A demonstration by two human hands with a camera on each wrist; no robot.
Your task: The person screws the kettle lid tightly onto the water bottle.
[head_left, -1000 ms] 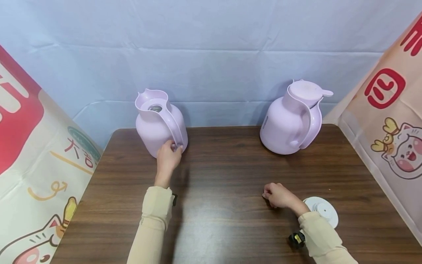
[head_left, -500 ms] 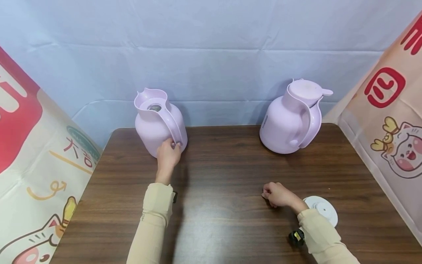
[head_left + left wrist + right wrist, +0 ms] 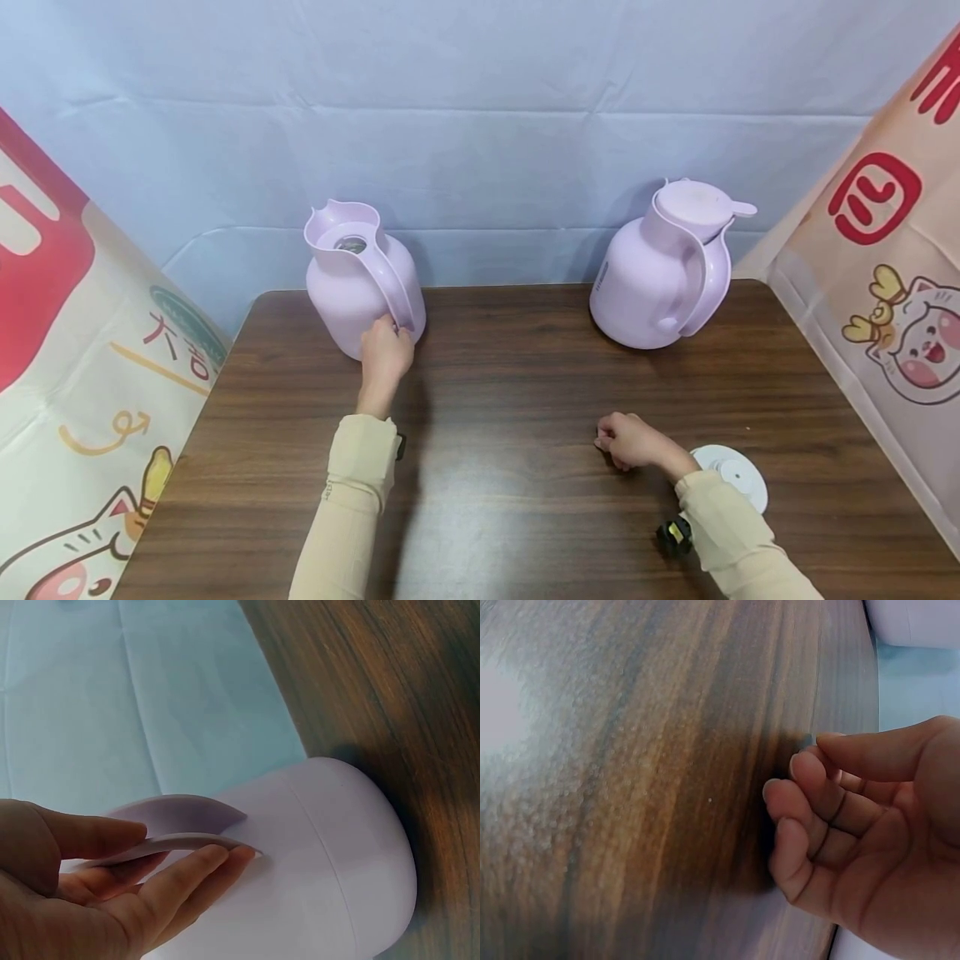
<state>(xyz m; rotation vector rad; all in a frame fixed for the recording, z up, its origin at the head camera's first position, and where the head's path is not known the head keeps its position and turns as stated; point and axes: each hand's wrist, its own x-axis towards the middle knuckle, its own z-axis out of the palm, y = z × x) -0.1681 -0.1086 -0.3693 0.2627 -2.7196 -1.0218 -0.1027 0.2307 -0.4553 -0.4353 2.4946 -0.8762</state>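
Note:
A lilac thermos jug (image 3: 337,296) stands at the back left of the table, its top without a lid and its round mouth showing. My left hand (image 3: 385,354) holds the lower part of its handle (image 3: 388,283). In the left wrist view the thumb (image 3: 101,834) lies on one side of the handle and the fingertips (image 3: 214,866) press its other side. My right hand (image 3: 632,442) rests low over the table at the front right, its fingers loosely curled and nothing visible in them. Behind its wrist lies a round white stopper (image 3: 738,477), partly covered by the sleeve.
A second lilac thermos jug (image 3: 648,283), topped with a lid (image 3: 693,204), stands at the back right. Pale blue cloth (image 3: 480,167) hangs behind the brown wooden table (image 3: 495,392). Printed cloths flank both sides.
My left hand's fingers have closed further around the handle, and the hand has shifted slightly right. The jug stays in place; the right hand has hardly moved.

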